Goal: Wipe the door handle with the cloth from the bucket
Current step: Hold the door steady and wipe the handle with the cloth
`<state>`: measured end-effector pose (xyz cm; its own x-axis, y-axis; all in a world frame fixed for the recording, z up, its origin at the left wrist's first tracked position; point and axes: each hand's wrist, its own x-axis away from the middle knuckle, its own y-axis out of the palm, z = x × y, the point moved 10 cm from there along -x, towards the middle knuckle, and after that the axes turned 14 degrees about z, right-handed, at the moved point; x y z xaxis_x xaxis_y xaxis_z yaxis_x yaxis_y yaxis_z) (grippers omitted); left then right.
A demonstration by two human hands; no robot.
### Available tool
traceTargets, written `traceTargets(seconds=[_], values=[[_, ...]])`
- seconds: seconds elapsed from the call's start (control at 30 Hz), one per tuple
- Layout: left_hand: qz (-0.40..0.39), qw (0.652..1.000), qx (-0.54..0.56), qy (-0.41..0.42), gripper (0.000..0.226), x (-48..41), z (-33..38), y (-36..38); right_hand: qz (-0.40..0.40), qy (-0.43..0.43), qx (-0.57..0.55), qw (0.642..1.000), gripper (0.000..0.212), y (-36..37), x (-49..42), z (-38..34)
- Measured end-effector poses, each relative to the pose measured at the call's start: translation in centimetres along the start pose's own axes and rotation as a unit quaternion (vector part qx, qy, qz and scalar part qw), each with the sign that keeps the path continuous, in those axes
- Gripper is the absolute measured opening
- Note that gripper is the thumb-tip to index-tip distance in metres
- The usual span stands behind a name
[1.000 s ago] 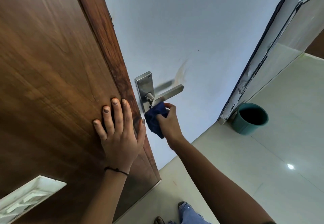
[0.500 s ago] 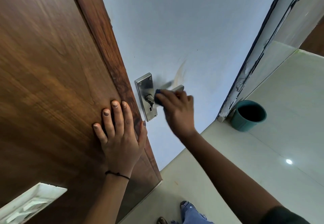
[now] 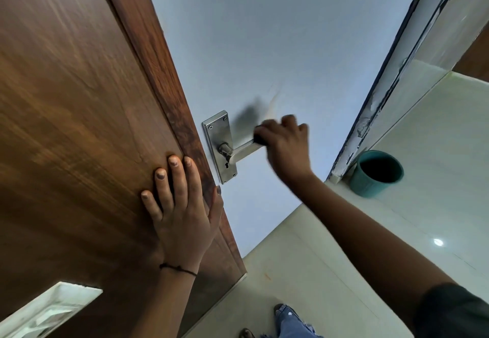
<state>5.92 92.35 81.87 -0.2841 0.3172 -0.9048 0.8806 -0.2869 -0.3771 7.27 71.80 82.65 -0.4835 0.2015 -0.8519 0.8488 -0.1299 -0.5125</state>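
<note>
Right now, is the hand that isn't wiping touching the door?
Touching. The head view shows the left hand pressed flat on the wooden door, fingers spread against its surface and thumb hooked round the edge, with no gap.

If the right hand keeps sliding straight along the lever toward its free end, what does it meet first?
Nothing solid, seemingly: the right hand already covers the silver metal lever handle at its free end. Beyond lies only open air before the pale blue wall; depth is uncertain.

A pale blue wall [image 3: 291,33] rises above the right hand, glossy cream floor tiles [image 3: 436,192] spreading right of it, reflecting a light.
</note>
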Motion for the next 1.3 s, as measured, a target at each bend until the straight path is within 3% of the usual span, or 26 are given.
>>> traceTargets(seconds=[0.07, 0.13, 0.17, 0.23, 0.27, 0.3, 0.43, 0.67, 0.8, 0.9, 1.03, 1.2, 1.3], values=[[0.001, 1.0, 0.002, -0.001, 0.081, 0.0, 0.1, 0.0, -0.031, 0.065, 0.048, 0.996, 0.018, 1.2, -0.1, 4.1], [0.003, 1.0, -0.004, 0.002, 0.082, -0.1, 0.0, 0.0, -0.069, 0.19, 0.025, 0.979, 0.027, 2.3, 1.0, 8.0], [0.004, 1.0, -0.008, 0.003, 0.082, 0.0, 0.0, 0.1, -0.087, 0.293, -0.037, 0.951, 0.033, 2.7, 2.2, 9.7], [0.003, 1.0, -0.009, 0.0, 0.082, 0.0, 0.0, 0.2, -0.105, 0.515, -0.187, 0.83, 0.054, 3.4, 5.8, 11.7], [0.001, 1.0, -0.007, -0.001, 0.082, 0.0, 0.0, 0.2, -0.104, 0.584, -0.236, 0.77, 0.061, 3.7, 7.4, 11.6], [0.0, 1.0, -0.005, 0.0, 0.082, 0.0, 0.0, 0.2, -0.097, 0.62, -0.266, 0.732, 0.063, 3.7, 8.4, 11.3], [0.006, 1.0, -0.005, -0.002, 0.082, -0.2, 0.0, 0.1, -0.032, 0.656, -0.337, 0.675, 0.045, 3.4, 9.0, 9.9], [-0.005, 1.0, -0.002, -0.003, 0.082, -0.2, 0.1, 0.1, 0.025, 0.599, -0.393, 0.698, 0.035, 4.3, 7.7, 4.7], [-0.018, 1.0, -0.002, -0.004, 0.082, -0.2, 0.2, 0.1, 0.016, 0.544, -0.34, 0.767, 0.061, 3.9, 9.2, 0.5], [-0.022, 1.0, -0.009, 0.004, 0.082, -0.2, 0.3, 0.1, 0.021, 0.503, -0.357, 0.787, 0.061, 3.2, 9.9, -2.0], [-0.021, 1.0, -0.018, 0.004, 0.082, -0.2, 0.3, 0.1, 0.053, 0.41, -0.34, 0.844, 0.053, 0.9, 9.7, -3.3], [-0.022, 0.999, -0.028, 0.002, 0.082, -0.3, 0.3, 0.1, 0.101, 0.521, -0.281, 0.799, 0.041, 2.3, 9.7, 3.4], [-0.021, 0.999, -0.028, -0.001, 0.082, -0.3, 0.4, 0.2, 0.13, 0.506, -0.282, 0.804, 0.039, 2.1, 9.6, 2.6]])
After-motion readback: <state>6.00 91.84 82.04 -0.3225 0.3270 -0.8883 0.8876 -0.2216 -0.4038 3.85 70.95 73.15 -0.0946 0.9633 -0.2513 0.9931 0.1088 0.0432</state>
